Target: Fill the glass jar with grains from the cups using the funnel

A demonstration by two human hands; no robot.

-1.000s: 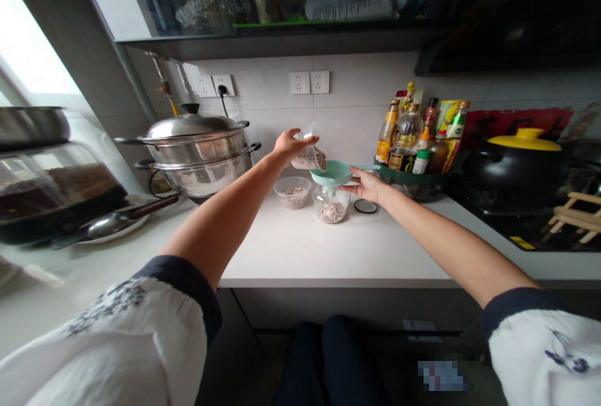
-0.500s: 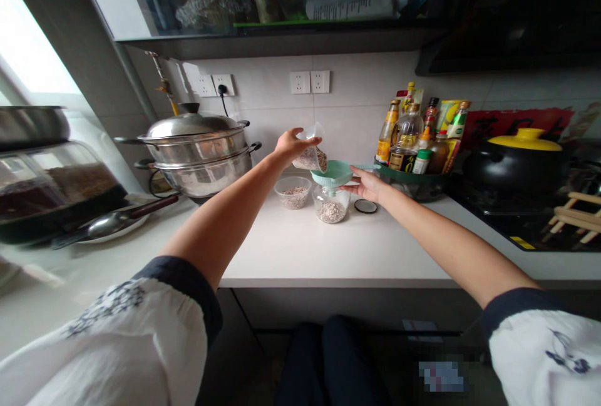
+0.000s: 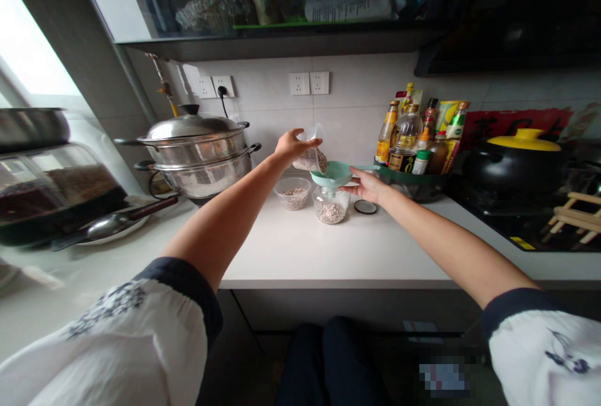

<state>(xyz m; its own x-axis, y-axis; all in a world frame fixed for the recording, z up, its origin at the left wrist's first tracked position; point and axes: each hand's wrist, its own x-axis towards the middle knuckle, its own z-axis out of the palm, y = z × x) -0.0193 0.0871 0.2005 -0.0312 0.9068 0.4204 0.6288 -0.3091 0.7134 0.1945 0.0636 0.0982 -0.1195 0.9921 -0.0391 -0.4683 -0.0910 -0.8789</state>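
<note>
My left hand (image 3: 297, 143) is closed on a clear plastic cup (image 3: 310, 157), tilted to the right, with speckled grains or beans inside near its lip. The lip is just over a pale green funnel (image 3: 331, 176) with a handle. My right hand (image 3: 365, 184) grips the funnel from the right. Below the funnel stands a clear jar (image 3: 330, 207), partly filled with the same speckled grains. To the jar's left is a clear plastic bowl (image 3: 292, 194) holding more of them. A round dark-rimmed lid (image 3: 365, 207) lies to the jar's right.
A steel steamer pot (image 3: 197, 149) and a ladle (image 3: 106, 226) on a plate are at the left. Bottles in a dark green basket (image 3: 408, 188) stand at the back right. Beyond, a black pot (image 3: 511, 165) with a yellow lid sits on the stove. A cabinet (image 3: 282, 43) hangs above.
Both hands keep almost the same place. The cup stays tilted over the funnel, and the grains in it look slightly shifted.
</note>
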